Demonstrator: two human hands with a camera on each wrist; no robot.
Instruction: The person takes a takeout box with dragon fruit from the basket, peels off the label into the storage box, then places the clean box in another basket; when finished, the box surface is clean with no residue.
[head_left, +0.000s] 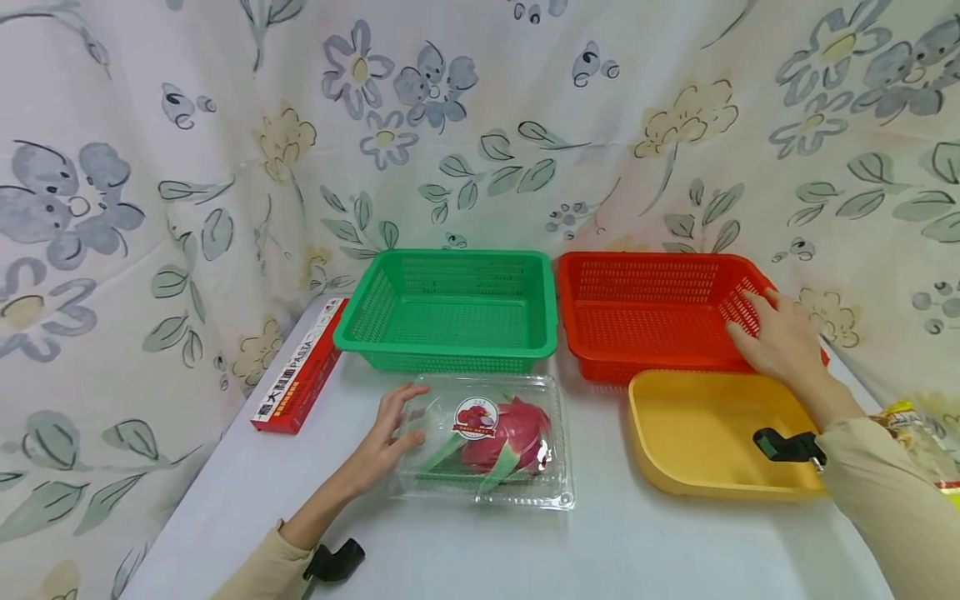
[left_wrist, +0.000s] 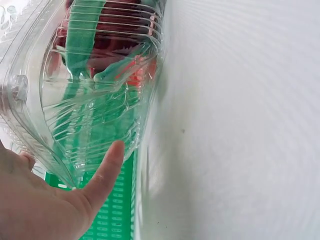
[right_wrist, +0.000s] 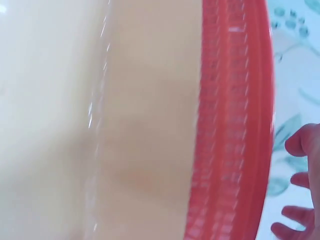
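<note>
Head view: a white bench (head_left: 480,550) stands before a white curtain (head_left: 525,100) printed with flowers and leaves.
Left hand (head_left: 384,442): fingers and thumb apart, spread at the left end of the fruit box; the left wrist view shows one straight digit against the box's side. Whether it bears any weight, I cannot tell.
Fruit box: a transparent plastic clamshell (head_left: 525,498) at the middle of the bench, just in front of the green basket, with a round sticker (head_left: 476,417) on its lid.
Inside it: a red dragon fruit (head_left: 525,429) with green leaf-like scales, lying toward the right.
Right hand (head_left: 786,340): fingers apart, loosely bent, at the right end of the red basket; the right wrist view shows it beyond the rim, in front of the curtain.
Baskets: a green rectangular plastic one (head_left: 442,358) at the back; a red one (head_left: 600,368) just right of it.
Yellow basin: rounded plastic (head_left: 712,429), in front of the red basket.
Pasta box: a long red-and-white carton (head_left: 300,367), left of the green basket.
Far right: a shiny packet (head_left: 915,437), partly behind the beige right sleeve (head_left: 892,492).
</note>
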